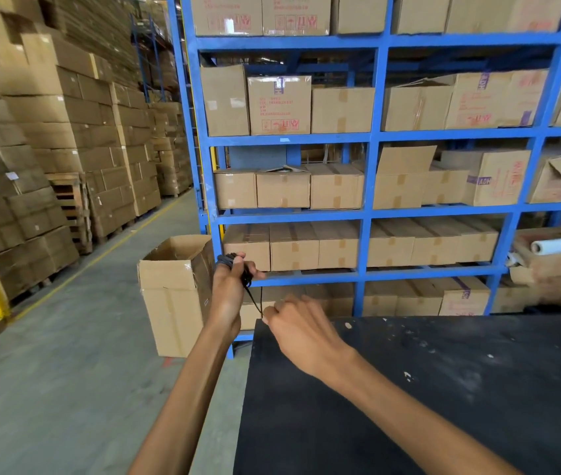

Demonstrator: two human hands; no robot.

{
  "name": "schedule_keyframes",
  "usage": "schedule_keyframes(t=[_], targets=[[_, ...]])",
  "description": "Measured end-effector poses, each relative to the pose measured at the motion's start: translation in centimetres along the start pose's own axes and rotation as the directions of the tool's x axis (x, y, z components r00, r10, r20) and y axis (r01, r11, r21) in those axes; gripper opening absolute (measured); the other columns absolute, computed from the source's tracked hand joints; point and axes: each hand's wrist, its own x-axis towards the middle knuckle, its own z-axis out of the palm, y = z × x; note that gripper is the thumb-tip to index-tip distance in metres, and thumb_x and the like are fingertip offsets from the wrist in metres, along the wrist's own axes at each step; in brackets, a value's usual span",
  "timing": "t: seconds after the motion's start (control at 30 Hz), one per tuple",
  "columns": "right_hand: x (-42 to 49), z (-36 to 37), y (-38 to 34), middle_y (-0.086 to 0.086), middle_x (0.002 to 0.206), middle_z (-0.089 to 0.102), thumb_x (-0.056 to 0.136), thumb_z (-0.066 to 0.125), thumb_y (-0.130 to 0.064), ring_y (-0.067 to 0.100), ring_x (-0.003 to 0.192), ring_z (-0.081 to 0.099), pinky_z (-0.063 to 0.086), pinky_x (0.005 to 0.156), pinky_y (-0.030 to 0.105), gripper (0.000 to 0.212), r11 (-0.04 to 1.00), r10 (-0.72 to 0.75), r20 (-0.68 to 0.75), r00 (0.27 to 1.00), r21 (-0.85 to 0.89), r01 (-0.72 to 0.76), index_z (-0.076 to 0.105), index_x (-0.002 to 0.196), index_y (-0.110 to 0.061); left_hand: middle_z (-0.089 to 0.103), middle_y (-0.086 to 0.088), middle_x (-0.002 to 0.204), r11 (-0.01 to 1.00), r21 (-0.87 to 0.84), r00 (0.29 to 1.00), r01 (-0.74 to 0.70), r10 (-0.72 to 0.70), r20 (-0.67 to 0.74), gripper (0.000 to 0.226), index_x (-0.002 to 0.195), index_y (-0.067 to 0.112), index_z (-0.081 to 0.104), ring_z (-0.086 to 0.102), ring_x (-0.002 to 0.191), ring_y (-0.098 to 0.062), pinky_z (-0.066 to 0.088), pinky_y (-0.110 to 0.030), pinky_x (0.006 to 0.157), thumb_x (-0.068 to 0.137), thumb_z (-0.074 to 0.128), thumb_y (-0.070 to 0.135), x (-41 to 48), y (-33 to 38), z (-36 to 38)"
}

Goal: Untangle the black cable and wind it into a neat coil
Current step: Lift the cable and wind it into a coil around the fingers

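Observation:
The black cable [247,278] is thin and dark; several turns of it are wound around the fingers of my left hand [229,289], which is raised off the far left corner of the black table [409,389]. A short free strand runs down from that bundle to my right hand [301,329], whose fingertips pinch it just above the table's corner. The end of the strand is hidden behind my right fingers.
A blue steel rack [373,173] full of cardboard boxes stands right behind the table. An open cardboard box [173,293] sits on the concrete floor at the left. Stacked cartons on pallets [49,149] line the aisle's left side.

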Motion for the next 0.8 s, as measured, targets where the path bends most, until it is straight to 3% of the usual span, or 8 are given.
schedule_keyframes(t=[0.07,0.17,0.27,0.37,0.43,0.57,0.67,0.8], targets=[[0.1,-1.1,0.2,0.007,0.092,0.069,0.094,0.062,-0.005,0.028,0.086,0.064,0.050,0.074,0.039,0.013,1.000,-0.022,-0.046,0.999,-0.009,0.022,0.071,0.102,-0.012,0.061,-0.008,0.073,0.985,0.165,0.998,0.055,-0.062,0.034,0.034,0.098,0.009,0.058,0.058,0.083,-0.029,0.045,-0.038,0.094,0.110,0.031,0.026,-0.2,-0.9,0.1],[0.3,-3.0,1.1,0.001,0.098,0.067,0.098,0.062,-0.021,0.023,0.095,0.060,0.040,0.079,0.036,0.013,0.999,-0.042,-0.145,0.988,0.016,0.045,0.074,0.102,-0.018,0.072,-0.015,0.090,0.927,0.338,0.976,0.166,-0.203,0.079,0.066,0.102,0.002,0.069,0.065,0.090,-0.025,0.047,-0.036,0.092,0.107,0.025,0.050,-1.0,-2.2,0.0],[0.3,-4.4,2.6,-0.004,0.099,0.064,0.102,0.056,-0.028,0.017,0.098,0.055,0.038,0.088,0.036,0.019,0.990,-0.088,-0.136,0.987,0.095,0.102,0.075,0.101,-0.028,0.074,-0.021,0.074,0.876,0.456,0.947,0.157,-0.265,0.183,0.096,0.072,0.003,0.071,0.071,0.092,-0.027,0.046,-0.044,0.104,0.098,0.007,0.069,-2.2,-2.4,-0.2],[-0.1,-4.4,3.9,-0.007,0.100,0.063,0.104,0.053,-0.030,0.014,0.098,0.053,0.034,0.089,0.034,0.022,0.975,-0.097,-0.125,0.987,0.187,0.119,0.075,0.106,-0.030,0.064,-0.040,0.071,0.871,0.485,0.904,0.084,-0.272,0.331,0.114,0.070,-0.008,0.065,0.068,0.082,-0.039,0.047,-0.050,0.105,0.090,-0.008,0.077,-2.9,-2.2,-0.4],[-0.4,-4.1,4.7,-0.008,0.096,0.066,0.101,0.059,-0.032,0.012,0.096,0.056,0.037,0.090,0.035,0.018,0.954,-0.058,-0.147,0.987,0.283,0.098,0.077,0.105,-0.030,0.058,-0.042,0.067,0.885,0.460,0.878,0.064,-0.269,0.395,0.114,0.066,-0.004,0.063,0.062,0.065,-0.035,0.052,-0.046,0.093,0.086,-0.012,0.081,-3.3,-2.2,-0.4],[-0.7,-3.0,5.4,-0.016,0.076,0.071,0.090,0.075,-0.032,-0.010,0.076,0.055,0.037,0.083,0.030,0.004,0.884,0.089,-0.220,0.972,0.468,0.025,0.079,0.089,-0.030,0.055,-0.020,0.053,0.910,0.404,0.856,0.095,-0.282,0.433,0.112,0.073,0.003,0.067,0.056,0.047,-0.025,0.050,-0.031,0.067,0.084,-0.013,0.081,-3.7,-2.6,0.1],[-1.0,-2.1,5.4,-0.028,0.063,0.059,0.086,0.080,-0.031,-0.022,0.074,0.052,0.033,0.081,0.027,0.001,0.833,0.183,-0.218,0.959,0.553,-0.033,0.079,0.085,-0.032,0.052,-0.016,0.050,0.898,0.432,0.872,0.081,-0.274,0.406,0.109,0.070,0.008,0.067,0.053,0.044,-0.022,0.049,-0.029,0.063,0.083,-0.011,0.083,-4.1,-3.0,0.5],[-1.6,-1.4,5.3,-0.026,0.079,0.058,0.089,0.077,-0.035,-0.010,0.077,0.049,0.036,0.084,0.034,0.006,0.847,0.210,-0.210,0.955,0.526,-0.071,0.080,0.094,-0.036,0.047,-0.014,0.046,0.885,0.462,0.895,0.059,-0.252,0.368,0.107,0.065,0.007,0.063,0.049,0.043,-0.025,0.050,-0.035,0.065,0.083,-0.009,0.085,-4.7,-3.1,1.1]])
